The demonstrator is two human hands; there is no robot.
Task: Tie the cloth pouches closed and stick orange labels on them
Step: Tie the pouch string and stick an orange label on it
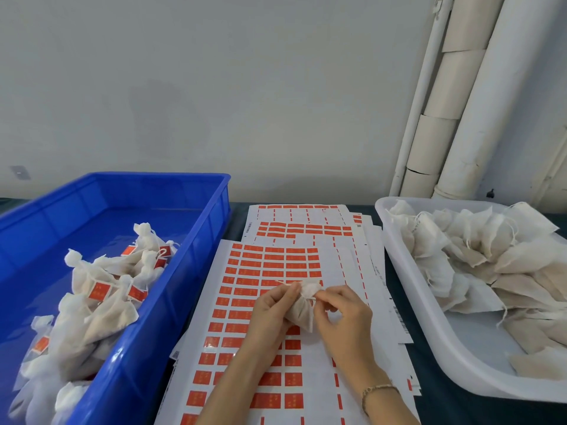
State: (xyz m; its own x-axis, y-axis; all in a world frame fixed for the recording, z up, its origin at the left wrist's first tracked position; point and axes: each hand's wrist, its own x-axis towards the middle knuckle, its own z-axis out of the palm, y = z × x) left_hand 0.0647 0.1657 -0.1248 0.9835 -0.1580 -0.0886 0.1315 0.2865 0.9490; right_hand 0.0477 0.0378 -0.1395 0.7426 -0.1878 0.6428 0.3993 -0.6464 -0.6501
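Pouch (302, 305) mid-frame: soft, light, thin cloth, judged easily crushed. Left hand (276, 308) grip pinches neck; right hand (340, 314) grip pinches string (283, 283). Best hold: gathered neck.

The print on the orange labels (249, 273) is too small to be read. The blue bin (171, 302) and white tray (408, 271) are cut off by frame edges, and the label sheets' (340, 271) lower part is hidden under both forearms.
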